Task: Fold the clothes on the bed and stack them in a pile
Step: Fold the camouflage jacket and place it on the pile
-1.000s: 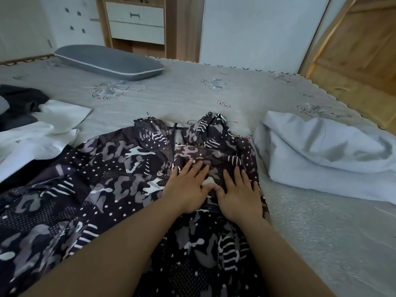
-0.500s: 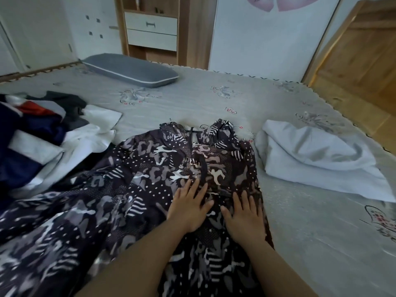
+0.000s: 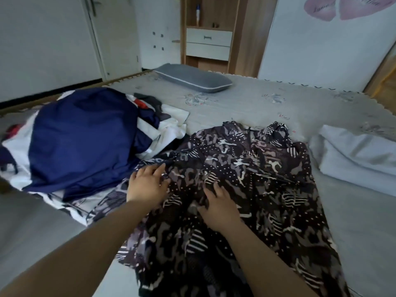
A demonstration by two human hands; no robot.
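A dark patterned garment (image 3: 252, 181) with grey camouflage shapes, dots and stripes lies spread on the bed (image 3: 246, 103) in front of me. My left hand (image 3: 147, 185) rests on its left edge with the fingers spread. My right hand (image 3: 218, 204) lies flat on the middle of the garment, palm down. To the left sits a heap of clothes (image 3: 81, 142), topped by a navy blue piece, with white, red and grey pieces under and behind it. A folded white cloth (image 3: 353, 159) lies at the right.
A grey pillow (image 3: 192, 78) lies at the far side of the bed. Behind it stand a wooden shelf unit with two white drawers (image 3: 207, 43) and white walls. A wooden door (image 3: 385, 78) is at the far right.
My left hand has slid left to the garment's edge and my right hand has moved left and nearer. The view has turned left, so the navy heap now shows.
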